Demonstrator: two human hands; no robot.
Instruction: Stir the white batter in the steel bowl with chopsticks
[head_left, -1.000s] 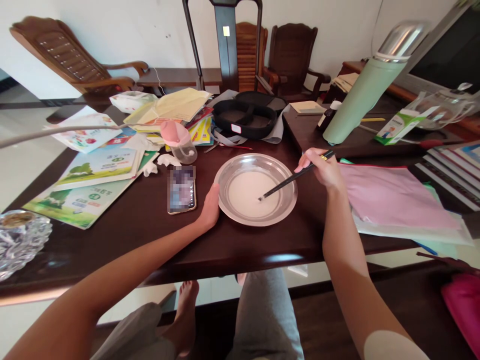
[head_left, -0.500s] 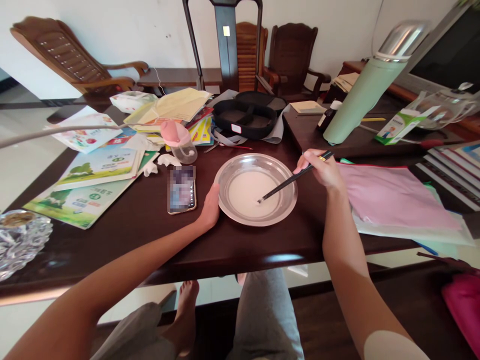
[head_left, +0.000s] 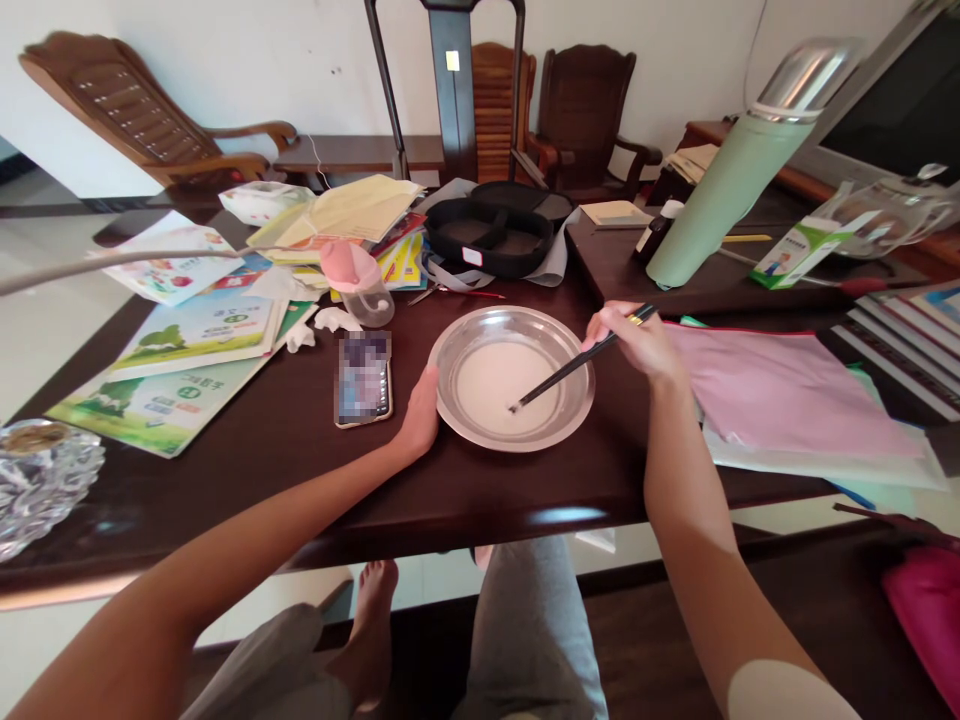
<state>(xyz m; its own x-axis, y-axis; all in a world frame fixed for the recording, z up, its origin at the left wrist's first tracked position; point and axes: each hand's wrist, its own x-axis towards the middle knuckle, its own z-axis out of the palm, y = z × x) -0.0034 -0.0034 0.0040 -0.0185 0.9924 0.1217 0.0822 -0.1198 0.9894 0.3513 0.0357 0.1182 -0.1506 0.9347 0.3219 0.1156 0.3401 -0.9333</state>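
Observation:
A shallow metal bowl of whitish liquid stands on the dark table in front of me. My left hand holds the bowl's left edge, thumb up against the rim and the other fingers mostly hidden. Pinched in my right hand is a pair of black chopsticks with a gold band near the top. They slant down to the left over the bowl's right rim, their tips in the liquid. Left of the bowl lies a phone with a blurred screen.
Behind the phone are crumpled tissues and a pink-lidded cup. Booklets and a glass dish lie at left. A black case sits behind the bowl. Right are a green thermos and a pink folder.
The chopstick tips have shifted slightly left and toward me in the liquid, and my right hand has moved a little left with them. My left hand and the bowl have stayed put.

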